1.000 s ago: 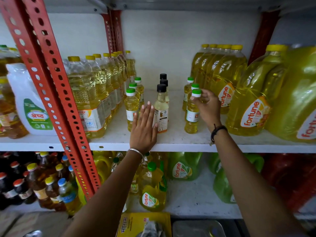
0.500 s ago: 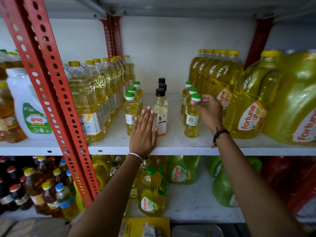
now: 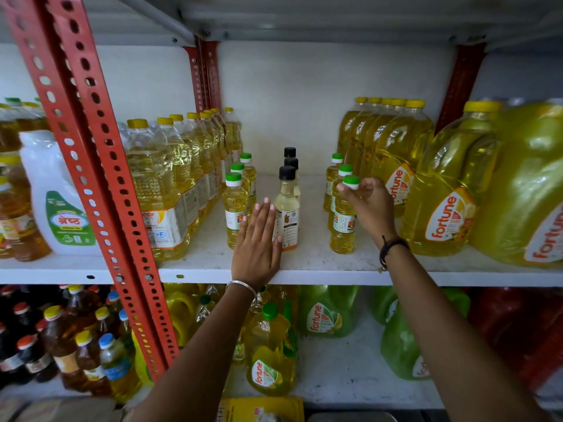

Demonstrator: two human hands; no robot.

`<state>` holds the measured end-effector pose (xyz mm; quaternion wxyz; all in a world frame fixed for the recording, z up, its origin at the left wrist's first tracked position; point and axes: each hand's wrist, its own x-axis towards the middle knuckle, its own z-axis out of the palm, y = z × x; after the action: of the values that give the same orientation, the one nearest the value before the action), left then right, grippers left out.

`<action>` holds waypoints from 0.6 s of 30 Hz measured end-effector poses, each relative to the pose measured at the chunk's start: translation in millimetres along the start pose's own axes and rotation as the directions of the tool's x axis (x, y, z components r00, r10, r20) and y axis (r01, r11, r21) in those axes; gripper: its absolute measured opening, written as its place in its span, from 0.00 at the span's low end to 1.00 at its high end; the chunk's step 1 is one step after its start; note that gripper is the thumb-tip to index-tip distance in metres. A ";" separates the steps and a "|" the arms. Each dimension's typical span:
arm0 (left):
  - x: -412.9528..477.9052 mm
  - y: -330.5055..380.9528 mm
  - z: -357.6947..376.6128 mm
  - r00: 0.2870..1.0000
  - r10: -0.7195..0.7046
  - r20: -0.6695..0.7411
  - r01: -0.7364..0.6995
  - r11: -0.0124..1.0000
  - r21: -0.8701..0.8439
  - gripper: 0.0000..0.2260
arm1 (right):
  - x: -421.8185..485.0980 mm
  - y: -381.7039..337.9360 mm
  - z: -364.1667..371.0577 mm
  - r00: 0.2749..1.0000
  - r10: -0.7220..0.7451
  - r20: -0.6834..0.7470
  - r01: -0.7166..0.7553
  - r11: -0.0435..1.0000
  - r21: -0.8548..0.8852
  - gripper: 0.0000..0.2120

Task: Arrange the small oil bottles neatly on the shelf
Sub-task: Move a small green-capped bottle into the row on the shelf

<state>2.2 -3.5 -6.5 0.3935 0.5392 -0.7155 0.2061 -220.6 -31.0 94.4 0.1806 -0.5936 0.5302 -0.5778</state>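
Observation:
Three rows of small oil bottles stand on the white shelf (image 3: 320, 271). The left row has green caps, its front bottle (image 3: 235, 208) nearest me. The middle row has black caps, led by a pale bottle (image 3: 288, 208). The right row has green caps. My right hand (image 3: 370, 205) pinches the cap of the right row's front bottle (image 3: 343, 222), which stands on the shelf. My left hand (image 3: 257, 243) lies flat and open between the left and middle rows, its thumb touching the pale bottle's base.
Tall yellow-capped oil bottles (image 3: 164, 190) crowd the left side by a red perforated upright (image 3: 100, 190). Large Fortune jugs (image 3: 441, 196) fill the right. A lower shelf holds more jugs and dark bottles (image 3: 61, 345).
The view has tilted slightly, so the shelf sits lower in frame. My right hand stays on the front right bottle's cap, shifting it a little. The left hand stays flat between the rows.

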 end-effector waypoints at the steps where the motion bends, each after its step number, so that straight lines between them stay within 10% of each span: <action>1: 0.0 -0.1 0.1 1.000 -0.002 -0.001 0.002 1.000 0.003 0.27 | -1.0 -0.1 -0.2 1.000 -0.005 0.020 0.004 1.000 0.020 0.20; 18: -0.5 2.2 -1.2 1.000 0.006 0.021 -0.006 1.000 0.002 0.26 | -21.9 -4.1 -28.7 0.993 -0.091 0.076 0.087 0.995 0.050 0.14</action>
<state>0.7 -1.6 -5.9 0.3846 0.5397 -0.7210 0.2023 -239.0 0.3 94.6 0.1892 -0.6345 0.4820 -0.5739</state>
